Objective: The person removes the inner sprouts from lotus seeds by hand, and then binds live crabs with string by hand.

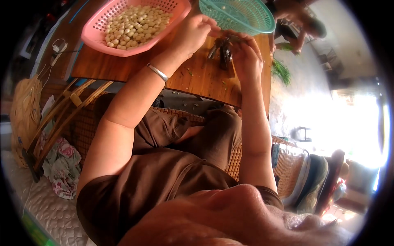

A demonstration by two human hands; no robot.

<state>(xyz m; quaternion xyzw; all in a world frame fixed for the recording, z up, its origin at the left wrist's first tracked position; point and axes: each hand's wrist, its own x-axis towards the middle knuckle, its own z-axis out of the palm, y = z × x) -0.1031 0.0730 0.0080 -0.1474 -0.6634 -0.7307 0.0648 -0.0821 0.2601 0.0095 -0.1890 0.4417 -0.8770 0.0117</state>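
- The left hand [197, 35] is raised over the far part of the desk [123, 67], its fingers bent and drawn together at the tips; whether anything is pinched there cannot be told.
- The right hand [247, 55] is held opposite, fingers curled and partly closed, with its tips brought close to those of the left; its grip is too blurred to be made out.
- A dark, shiny object [224, 55] is seen on the desk just below and between the hands; its exact kind cannot be told.
- Small green and dark scraps [189, 71] are scattered on the wood nearer the body.
- A silver bracelet [158, 72] is worn on the left wrist.
- Pale, rounded seeds [137, 26] are heaped in a pink perforated basket [98, 37], set on the desk to the left of the hands.
- A green plastic basket [242, 24] is placed just beyond the hands, towards the right.
- Brown trousers [164, 127] and a brown shirt [172, 176] are worn by the seated person.
- At the far right, another person [297, 20] is seen bent towards the floor, where long green stalks [281, 71] are laid.
- Beside the seat on the left, a floral cloth [63, 170] is bunched.
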